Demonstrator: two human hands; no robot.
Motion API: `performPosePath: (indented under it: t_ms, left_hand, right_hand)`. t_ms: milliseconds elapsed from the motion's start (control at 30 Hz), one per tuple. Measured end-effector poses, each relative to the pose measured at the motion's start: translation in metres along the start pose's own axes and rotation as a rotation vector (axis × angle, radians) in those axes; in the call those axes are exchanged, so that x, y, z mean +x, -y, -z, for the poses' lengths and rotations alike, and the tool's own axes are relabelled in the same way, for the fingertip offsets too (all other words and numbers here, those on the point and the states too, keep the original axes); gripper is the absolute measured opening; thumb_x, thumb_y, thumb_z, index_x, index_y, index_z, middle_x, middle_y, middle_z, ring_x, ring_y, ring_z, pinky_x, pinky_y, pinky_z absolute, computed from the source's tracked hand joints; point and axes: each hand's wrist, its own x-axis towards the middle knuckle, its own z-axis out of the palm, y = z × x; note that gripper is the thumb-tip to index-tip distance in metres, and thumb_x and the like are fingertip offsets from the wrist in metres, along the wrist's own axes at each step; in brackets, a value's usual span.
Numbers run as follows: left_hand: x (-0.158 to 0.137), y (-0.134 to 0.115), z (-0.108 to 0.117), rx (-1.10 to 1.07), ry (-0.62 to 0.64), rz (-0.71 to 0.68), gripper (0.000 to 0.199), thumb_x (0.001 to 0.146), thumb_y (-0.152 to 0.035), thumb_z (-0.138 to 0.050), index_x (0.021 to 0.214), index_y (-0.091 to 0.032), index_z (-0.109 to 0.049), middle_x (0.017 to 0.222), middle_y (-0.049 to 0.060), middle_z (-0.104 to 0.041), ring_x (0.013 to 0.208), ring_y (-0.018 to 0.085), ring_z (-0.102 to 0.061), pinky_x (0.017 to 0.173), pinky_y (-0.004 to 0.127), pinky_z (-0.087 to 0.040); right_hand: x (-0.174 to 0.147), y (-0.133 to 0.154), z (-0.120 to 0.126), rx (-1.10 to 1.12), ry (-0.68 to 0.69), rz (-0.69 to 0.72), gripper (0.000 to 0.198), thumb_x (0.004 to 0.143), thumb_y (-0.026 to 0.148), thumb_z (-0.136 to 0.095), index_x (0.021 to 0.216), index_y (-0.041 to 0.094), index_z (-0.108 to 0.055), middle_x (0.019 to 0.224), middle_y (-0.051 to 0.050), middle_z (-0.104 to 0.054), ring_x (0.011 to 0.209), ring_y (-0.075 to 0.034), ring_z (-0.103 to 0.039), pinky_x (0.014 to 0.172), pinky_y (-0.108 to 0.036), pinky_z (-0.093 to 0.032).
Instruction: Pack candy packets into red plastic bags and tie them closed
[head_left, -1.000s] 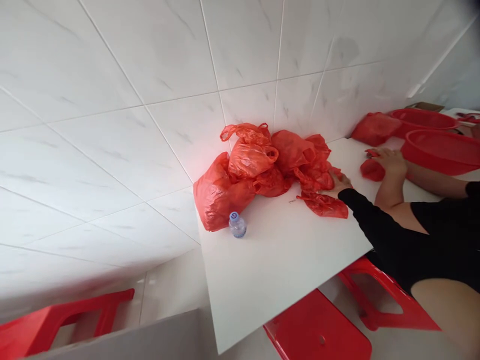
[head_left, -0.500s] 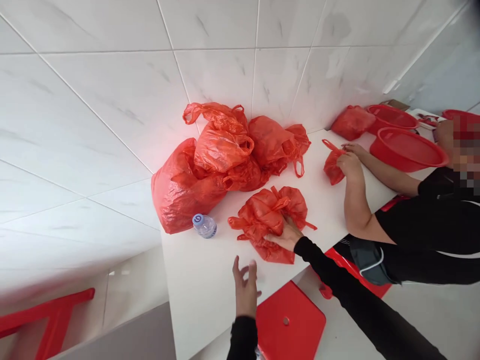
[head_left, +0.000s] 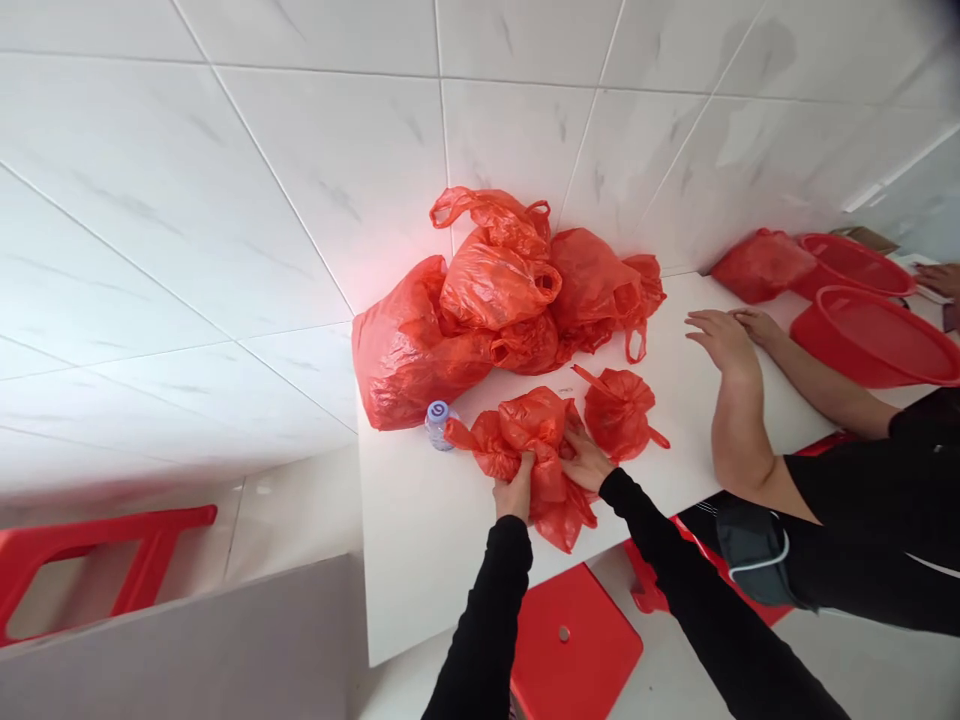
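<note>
Both my hands are on a small bunch of knotted red plastic bags (head_left: 534,415) near the front of the white table. My left hand (head_left: 514,492) grips the near left side, thumb up against the plastic. On the right side, my right hand (head_left: 586,458) holds the bags, its fingertips partly hidden in the folds. Just right of it lies another tied red bag (head_left: 621,415), apart from my fingers. A small clear bottle with a blue-and-white cap (head_left: 439,425) stands left of the bunch. What the bags contain cannot be made out.
Larger filled red bags (head_left: 499,285) are heaped against the tiled wall. On the right, a co-worker's hands (head_left: 724,335) hover over the table (head_left: 409,560), near red basins (head_left: 877,335). A red stool (head_left: 574,640) stands below the front edge.
My left hand has moved from open above the table onto the bags, joining my right. The view has shifted left. The co-worker's hands no longer hold a small red bag.
</note>
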Motion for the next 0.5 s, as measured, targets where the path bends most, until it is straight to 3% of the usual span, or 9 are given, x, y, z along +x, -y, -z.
performPosePath:
  t_ms: [200, 367, 500]
  left_hand:
    - [-0.029, 0.01, 0.022, -0.135, 0.013, 0.04, 0.051, 0.09, -0.037, -0.069, 0.135, -0.017, -0.056, 0.126, 0.013, -0.066, 0.107, 0.026, -0.068, 0.092, 0.048, -0.056]
    - [-0.077, 0.031, 0.052, -0.3, 0.046, -0.031, 0.061, 0.077, -0.035, -0.081, 0.131, -0.015, -0.062, 0.123, 0.014, -0.07, 0.116, 0.029, -0.066, 0.101, 0.043, -0.053]
    - [-0.158, 0.055, 0.098, -0.407, 0.003, -0.078, 0.076, 0.067, -0.044, -0.085, 0.135, -0.019, -0.061, 0.129, 0.012, -0.068, 0.128, 0.031, -0.059, 0.108, 0.037, -0.049]
  right_hand:
    - [-0.051, 0.031, -0.025, 0.132, 0.05, 0.109, 0.045, 0.088, 0.049, -0.06, 0.124, 0.024, -0.065, 0.131, -0.008, -0.064, 0.126, -0.026, -0.057, 0.108, -0.041, -0.046]
    - [-0.107, 0.066, -0.039, 0.145, 0.022, 0.126, 0.041, 0.089, 0.046, -0.056, 0.123, 0.025, -0.064, 0.127, -0.008, -0.065, 0.128, -0.029, -0.054, 0.111, -0.045, -0.044]
    - [-0.186, 0.105, -0.06, 0.155, 0.084, 0.119, 0.051, 0.085, 0.044, -0.064, 0.133, 0.028, -0.057, 0.137, -0.008, -0.058, 0.134, -0.033, -0.049, 0.114, -0.051, -0.04]
